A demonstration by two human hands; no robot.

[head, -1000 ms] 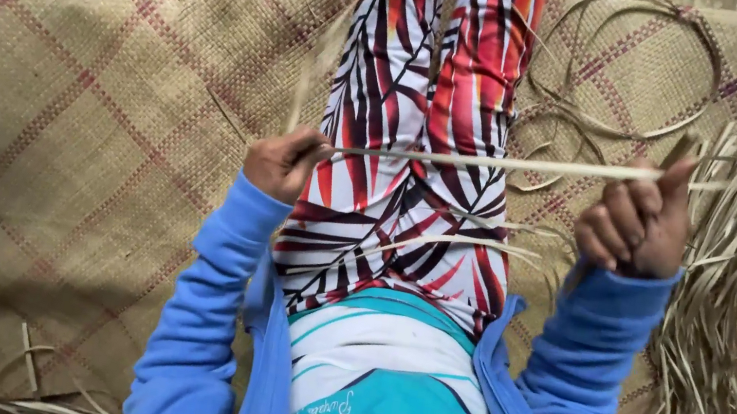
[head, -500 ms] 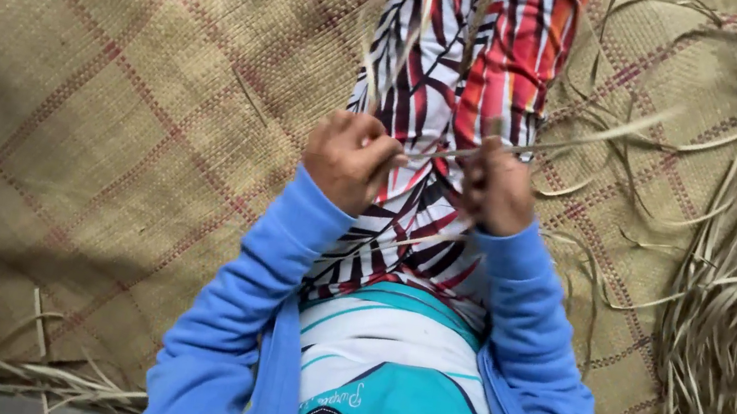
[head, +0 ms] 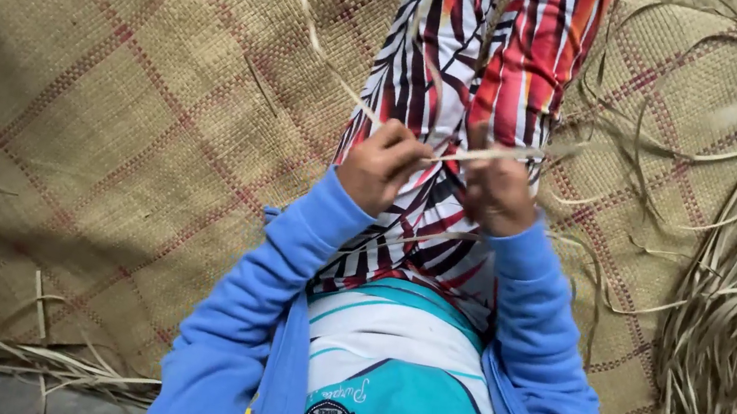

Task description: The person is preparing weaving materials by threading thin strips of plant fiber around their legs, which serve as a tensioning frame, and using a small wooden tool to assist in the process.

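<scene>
The hands are drawing together over the lap: a second ago they were holding the dried leaf strip stretched wide. Now the left hand and right hand are pinching it, fingers closed, above the woven mat, suggesting folding or splitting.

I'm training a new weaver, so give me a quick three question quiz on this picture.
1. True or false: both hands grip the same pale strip.
2. Where does the big bundle of loose strips lie? A. the person's left B. the person's right C. on the lap
3. What covers the floor under the legs?

Key
1. True: left hand and right hand pinch one pale strip.
2. B: bundle of loose strips.
3. A checked woven mat.
</scene>
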